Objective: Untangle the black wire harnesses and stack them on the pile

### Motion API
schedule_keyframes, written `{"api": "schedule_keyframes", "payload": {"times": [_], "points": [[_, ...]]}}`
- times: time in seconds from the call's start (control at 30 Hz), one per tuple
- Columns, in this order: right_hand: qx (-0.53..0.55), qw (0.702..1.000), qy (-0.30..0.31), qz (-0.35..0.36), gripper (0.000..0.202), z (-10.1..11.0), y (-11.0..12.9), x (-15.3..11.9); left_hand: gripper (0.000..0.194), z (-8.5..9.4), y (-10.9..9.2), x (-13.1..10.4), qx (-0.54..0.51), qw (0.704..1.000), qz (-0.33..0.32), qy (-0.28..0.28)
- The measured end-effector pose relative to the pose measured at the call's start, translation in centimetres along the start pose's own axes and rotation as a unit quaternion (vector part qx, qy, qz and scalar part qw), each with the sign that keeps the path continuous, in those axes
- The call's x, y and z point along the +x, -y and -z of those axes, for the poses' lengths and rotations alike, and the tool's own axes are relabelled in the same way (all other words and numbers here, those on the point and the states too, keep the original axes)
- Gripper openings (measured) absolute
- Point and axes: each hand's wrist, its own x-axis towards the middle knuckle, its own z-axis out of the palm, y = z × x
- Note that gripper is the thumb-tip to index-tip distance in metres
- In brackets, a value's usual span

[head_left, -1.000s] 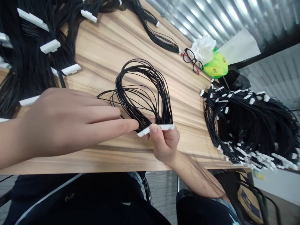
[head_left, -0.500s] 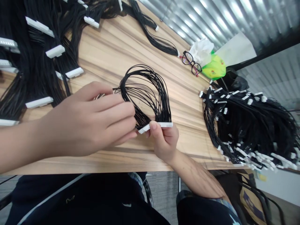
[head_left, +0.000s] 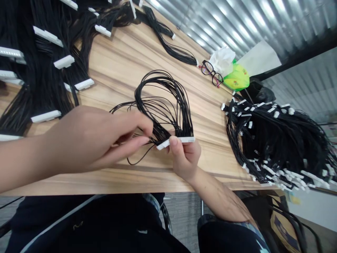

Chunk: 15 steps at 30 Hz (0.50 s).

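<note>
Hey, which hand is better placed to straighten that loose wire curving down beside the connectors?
Probably the left hand: it's close to that loose wire, while the right hand pinches the white connectors.

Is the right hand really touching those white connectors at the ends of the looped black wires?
Touching. The head view shows the right hand gripping the white connectors, its thumb pressed over them.

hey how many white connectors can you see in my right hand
2 visible in the right hand: a tilted connector left of the thumb, another connector right of it. The hand may hide more.
</note>
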Motion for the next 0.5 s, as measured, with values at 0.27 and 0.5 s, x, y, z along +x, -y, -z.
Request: {"api": "schedule_keyframes", "payload": {"times": [0.27, 0.5], "points": [[-0.063, 0.993, 0.058, 0.081, 0.028, 0.1, 1.3, 0.8, 0.043, -0.1, -0.3, -0.2, 0.085, 0.994, 0.061, -0.017], [-0.053, 0.996, 0.028, 0.062, 0.032, 0.1, 0.8, 0.3, 0.032, 0.3, 0.1, -0.5, 0.081, 0.997, 0.004, 0.008]]}}
